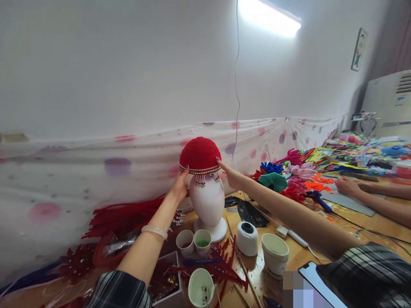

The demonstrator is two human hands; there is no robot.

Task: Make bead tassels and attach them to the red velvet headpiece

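Observation:
A red domed cap [201, 153] with a beaded rim and short bead tassels sits on a white mannequin head [208, 201], which stands upright on its round base. My left hand [180, 184] grips the cap's rim on the left, thumb at the bead trim. On the opposite side my right hand [229, 174] holds the rim, its fingers partly hidden behind the cap. Bead tassels [201, 180] hang from the front edge over the head's upper part.
Paper cups [202, 244] with beads, a thread cone [247, 239] and a pale cup [275, 254] stand before the mannequin. Red pipe cleaners [125, 216] lie left. Colourful chenille flowers [298, 175] and a glue gun [321, 202] lie right. Another person's hands [348, 187] work at far right.

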